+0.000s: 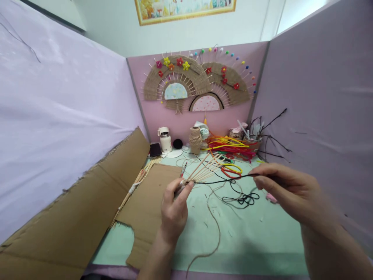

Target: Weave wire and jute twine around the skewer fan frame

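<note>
My left hand is closed around the base of a small fan of thin wooden sticks, which spread up and to the right. A black cord runs taut from that base to my right hand, where thumb and forefinger pinch it. The slack of the same dark cord lies in a loose tangle on the table between and below the hands. A strand of brown twine trails down the tabletop to the right of my left wrist. My fingers hide the fan's base.
Cardboard and a bundle of sticks lie left. Scissors, a twine spool, pipe cleaners and a white bottle stand or lie behind. Twigs jut out at right. Two woven fans hang on the back panel.
</note>
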`<state>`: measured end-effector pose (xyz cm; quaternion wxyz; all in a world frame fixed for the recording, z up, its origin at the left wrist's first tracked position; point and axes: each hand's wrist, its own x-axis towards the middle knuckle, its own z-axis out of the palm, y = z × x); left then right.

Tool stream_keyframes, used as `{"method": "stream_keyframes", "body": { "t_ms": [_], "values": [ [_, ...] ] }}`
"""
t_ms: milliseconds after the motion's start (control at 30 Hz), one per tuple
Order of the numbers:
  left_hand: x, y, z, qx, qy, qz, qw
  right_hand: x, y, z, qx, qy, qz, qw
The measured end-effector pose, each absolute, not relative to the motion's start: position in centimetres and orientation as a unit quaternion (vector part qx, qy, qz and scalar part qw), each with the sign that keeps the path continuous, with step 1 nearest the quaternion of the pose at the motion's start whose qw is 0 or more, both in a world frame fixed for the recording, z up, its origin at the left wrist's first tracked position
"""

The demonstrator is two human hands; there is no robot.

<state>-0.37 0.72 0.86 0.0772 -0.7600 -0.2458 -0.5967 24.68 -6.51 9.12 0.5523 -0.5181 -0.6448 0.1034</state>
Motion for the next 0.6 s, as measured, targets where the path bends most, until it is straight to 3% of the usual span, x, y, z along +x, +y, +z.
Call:
{"method": "stream_keyframes", "body": {
  "t_ms": [300,600],
  "values": [
    [0.2,0.8,0.9,-0.781,-0.226,-0.577,0.082,23.1,-4.0,14.0,-0.486,-0.67,0.051,0.559],
    [0.0,0.7,0.8,-0.777,-0.224,-0.583,0.079,23.4,-1.3,12.8,-0.552,-0.659,0.067,0.507]
  ]
}}
